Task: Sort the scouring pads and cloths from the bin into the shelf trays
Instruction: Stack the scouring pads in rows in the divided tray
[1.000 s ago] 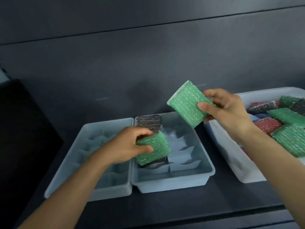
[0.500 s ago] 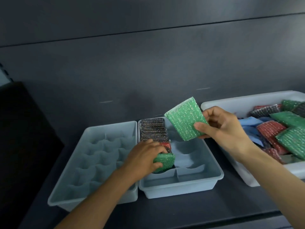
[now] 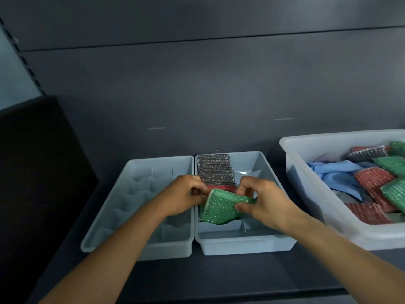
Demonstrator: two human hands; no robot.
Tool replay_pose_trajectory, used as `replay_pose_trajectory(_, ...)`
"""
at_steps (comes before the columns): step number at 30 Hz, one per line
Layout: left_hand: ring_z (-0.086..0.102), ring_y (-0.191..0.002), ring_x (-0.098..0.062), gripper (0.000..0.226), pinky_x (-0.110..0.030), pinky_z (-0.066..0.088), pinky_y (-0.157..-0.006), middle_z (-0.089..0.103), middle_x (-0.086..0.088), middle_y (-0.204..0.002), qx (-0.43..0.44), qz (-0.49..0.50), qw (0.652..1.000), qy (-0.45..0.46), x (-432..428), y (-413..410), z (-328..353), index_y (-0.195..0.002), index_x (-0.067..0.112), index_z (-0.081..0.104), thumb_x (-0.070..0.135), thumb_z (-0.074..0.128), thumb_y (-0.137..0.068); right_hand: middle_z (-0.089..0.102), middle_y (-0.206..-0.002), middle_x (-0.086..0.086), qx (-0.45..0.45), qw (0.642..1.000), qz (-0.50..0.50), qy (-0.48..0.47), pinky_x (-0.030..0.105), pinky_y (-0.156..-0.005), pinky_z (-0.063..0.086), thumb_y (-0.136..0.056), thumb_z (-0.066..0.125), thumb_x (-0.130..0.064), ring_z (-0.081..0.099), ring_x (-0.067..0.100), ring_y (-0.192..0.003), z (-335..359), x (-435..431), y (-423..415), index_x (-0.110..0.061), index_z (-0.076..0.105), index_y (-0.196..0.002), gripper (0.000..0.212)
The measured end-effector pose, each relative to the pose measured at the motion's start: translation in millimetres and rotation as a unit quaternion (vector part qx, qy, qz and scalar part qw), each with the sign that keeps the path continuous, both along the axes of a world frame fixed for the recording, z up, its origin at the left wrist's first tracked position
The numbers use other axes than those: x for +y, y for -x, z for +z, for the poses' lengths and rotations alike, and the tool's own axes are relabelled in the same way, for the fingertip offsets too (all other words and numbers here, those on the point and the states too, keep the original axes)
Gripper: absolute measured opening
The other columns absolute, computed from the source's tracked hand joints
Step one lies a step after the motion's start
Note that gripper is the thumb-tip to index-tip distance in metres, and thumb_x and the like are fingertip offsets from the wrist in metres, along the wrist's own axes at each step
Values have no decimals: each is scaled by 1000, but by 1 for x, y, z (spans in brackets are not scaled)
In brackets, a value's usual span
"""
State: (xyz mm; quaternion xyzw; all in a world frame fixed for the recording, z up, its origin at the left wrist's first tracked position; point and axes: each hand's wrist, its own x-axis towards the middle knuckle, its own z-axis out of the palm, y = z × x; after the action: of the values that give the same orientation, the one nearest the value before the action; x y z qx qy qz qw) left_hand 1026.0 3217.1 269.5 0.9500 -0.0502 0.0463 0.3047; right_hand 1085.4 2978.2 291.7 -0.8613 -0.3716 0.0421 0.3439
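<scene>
Fingers (image 3: 244,187) pinch green pad (image 3: 219,208) inside divided tray (image 3: 241,244)

The white bin (image 3: 291,154) runs off the right edge of the frame, so I lose its far pads. Of the red scouring pad (image 3: 221,188) I get only a thin strip. The green scouring pad (image 3: 219,209), pinched in the right hand (image 3: 263,200), covers the rest. The left hand (image 3: 186,194) curls at that pad's edge, and I cannot tell whether it grips. The right forearm (image 3: 341,242) is smeared at lower right.

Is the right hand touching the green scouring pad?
Touching. In the head view, the right hand pinches the right edge of the green scouring pad between thumb and fingers.
</scene>
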Motion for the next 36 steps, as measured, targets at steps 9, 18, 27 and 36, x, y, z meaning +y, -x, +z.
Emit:
replay_pose_trajectory(9,61,-78,-13,73,-37,51,-80,65,1,-85,37,31,997,59,-8,15,10,-86,15,72,80,39,-80,60,-94,-10,-149,983,62,83,27,-68,40,-81,71,-25,55,13,-85,1,28,9,-23,57,-89,16)
replay_pose_trajectory(18,57,-91,-1,16,-33,50,-85,63,17,-92,-17,6,1000,-9,-13,18,6,-97,31,75,39,73,-84,58,-89,-10,-108,985,30,132,29,-70,44,-80,72,-31,54,17,-80,-13,27,8,-29,53,-84,19)
replay_pose_trajectory(27,50,-95,-5,11,-37,48,-84,59,19,-91,-28,35,989,-143,-27,24,9,-93,32,74,39,70,-85,63,-102,-10,-134,981,31,139,25,-75,44,-86,67,-27,59,14,-96,-9,23,9,-25,67,-93,7)
replay_pose_trajectory(36,58,-94,-1,25,-26,47,-87,62,16,-100,-64,34,996,-47,-105,1,41,-109,30,69,35,72,-84,66,-104,-3,-158,987,32,-19,29,-92,43,-81,71,-24,53,17,-100,22,-71,-32,-20,71,-104,23)
